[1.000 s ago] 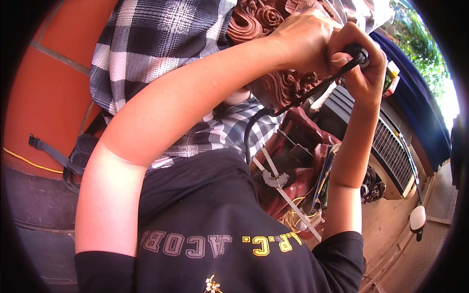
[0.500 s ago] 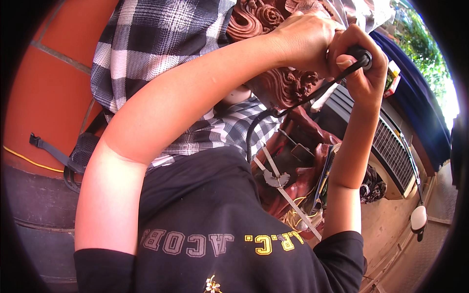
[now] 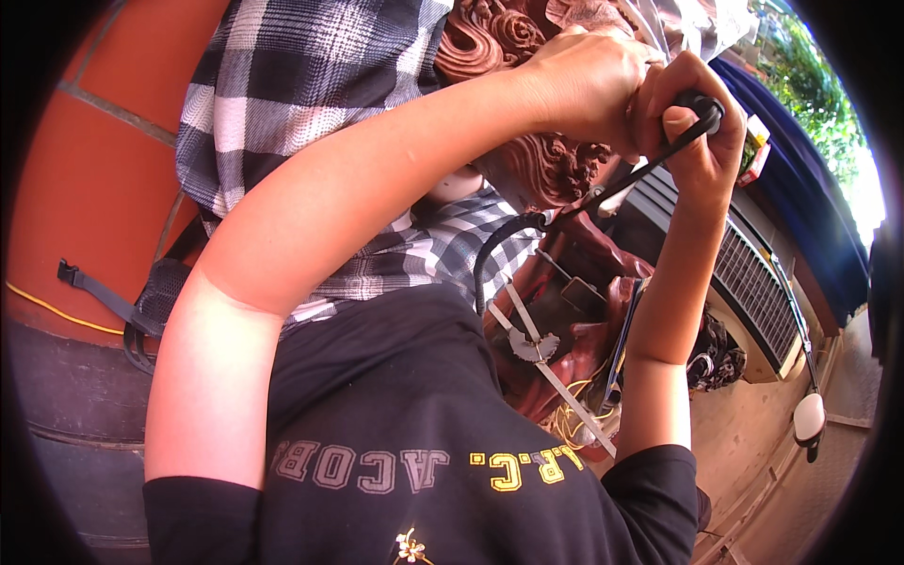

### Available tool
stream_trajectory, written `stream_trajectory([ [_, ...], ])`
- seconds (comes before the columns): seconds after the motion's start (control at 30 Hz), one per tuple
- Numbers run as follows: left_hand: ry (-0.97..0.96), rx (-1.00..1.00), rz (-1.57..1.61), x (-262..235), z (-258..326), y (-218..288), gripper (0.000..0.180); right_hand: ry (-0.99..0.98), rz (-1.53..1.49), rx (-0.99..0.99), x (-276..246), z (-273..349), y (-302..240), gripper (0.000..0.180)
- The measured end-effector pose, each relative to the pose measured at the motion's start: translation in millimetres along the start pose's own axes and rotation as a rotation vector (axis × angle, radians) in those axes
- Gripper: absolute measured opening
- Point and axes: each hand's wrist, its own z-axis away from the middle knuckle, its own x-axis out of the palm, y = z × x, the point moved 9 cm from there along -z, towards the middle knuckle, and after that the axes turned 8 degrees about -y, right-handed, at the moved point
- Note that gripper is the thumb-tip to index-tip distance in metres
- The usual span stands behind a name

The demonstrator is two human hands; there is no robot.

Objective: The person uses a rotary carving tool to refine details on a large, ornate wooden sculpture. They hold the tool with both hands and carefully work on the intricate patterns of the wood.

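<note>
At the upper right of the frame, the right hand (image 3: pixel 692 132) is closed around a thin, stiff black tool (image 3: pixel 640 174) by its handle. The left hand (image 3: pixel 584 85) presses against hard, heavy-looking carved wood (image 3: pixel 556 165), its grip hidden.
</note>
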Motion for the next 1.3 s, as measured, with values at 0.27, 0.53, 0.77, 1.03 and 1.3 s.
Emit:
stream_trajectory([
  [0.27,0.037,-0.062,0.056,-2,-1,-5,0.042,0.031,0.188,-0.07,2,-9,-10,0.047],
  [0.53,-0.081,-0.042,0.094,2,0,1,0.048,-0.01,-0.052,0.039,1,-2,0,0.049],
  [0.77,-0.17,0.047,-0.022,-6,-5,32,0.029,0.283,-0.046,-0.157,-18,19,-42,0.063],
  [1.03,0.106,0.266,-0.07,-11,55,116,0.024,0.522,0.428,-0.161,-4,103,-103,0.058],
  [1.3,0.08,0.301,0.015,2,90,114,0.037,0.575,0.537,0.327,39,135,-64,0.037],
])
